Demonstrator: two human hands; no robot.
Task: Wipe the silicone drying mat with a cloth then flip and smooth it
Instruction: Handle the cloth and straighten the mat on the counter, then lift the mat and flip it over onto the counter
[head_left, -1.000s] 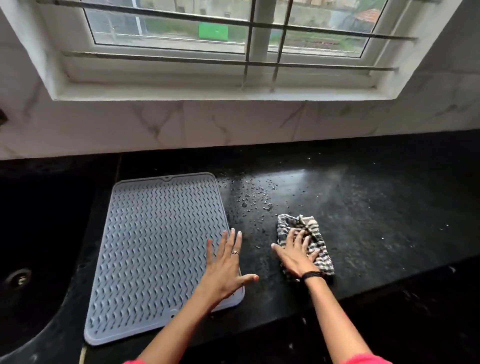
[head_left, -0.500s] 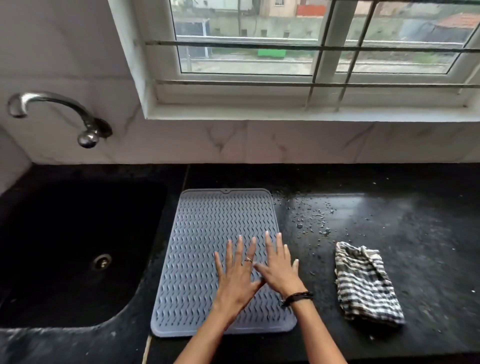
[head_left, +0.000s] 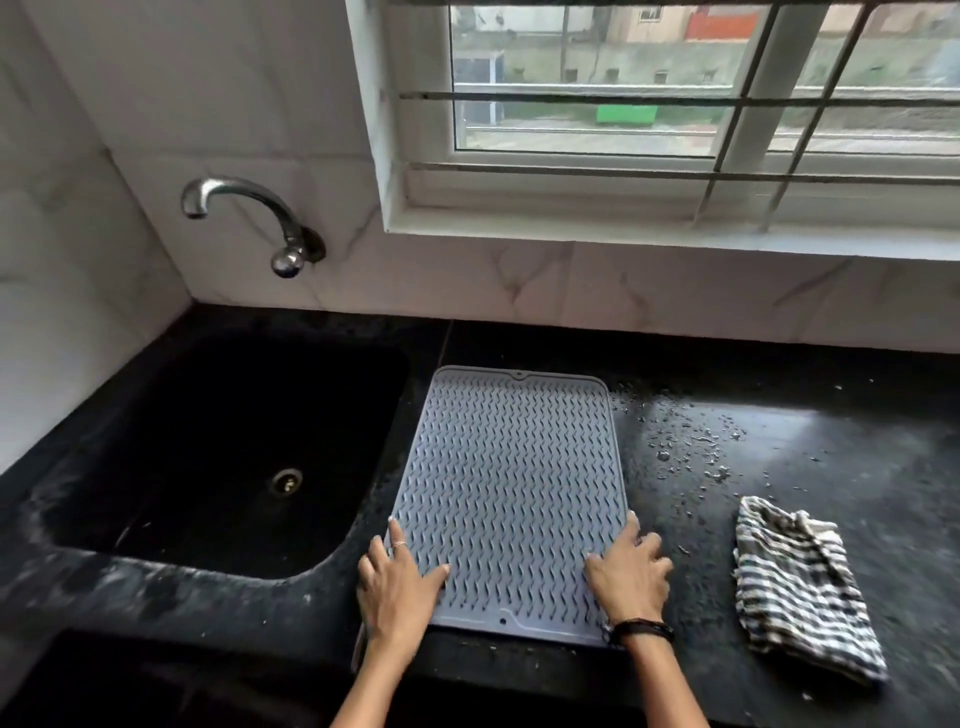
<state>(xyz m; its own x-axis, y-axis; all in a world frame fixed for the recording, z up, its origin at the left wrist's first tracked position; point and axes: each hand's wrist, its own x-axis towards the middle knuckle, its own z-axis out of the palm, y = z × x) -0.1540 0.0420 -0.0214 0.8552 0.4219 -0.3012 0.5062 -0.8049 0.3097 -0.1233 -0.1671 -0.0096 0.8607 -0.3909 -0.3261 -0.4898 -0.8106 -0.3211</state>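
flip step, apparently: left hand (head_left: 397, 577) and right hand (head_left: 629, 571) pinch the side edges of the grey ribbed silicone mat (head_left: 511, 483), thumbs on top; next, lift both sides evenly and turn.

Soft daylight from the window (head_left: 597, 78), wide-angle edge bending, glare on countertop (head_left: 779, 447)

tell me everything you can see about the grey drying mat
The drying mat is a grey-blue rectangle with rounded corners. It looks like soft silicone, with a raised rim, rows of slanted ridges, a notch in the far edge and a small hole near the front edge. It lies flat, ridges up, on the black counter, just right of the sink. The left hand holds its left edge and the right hand its right edge, thumbs on top.
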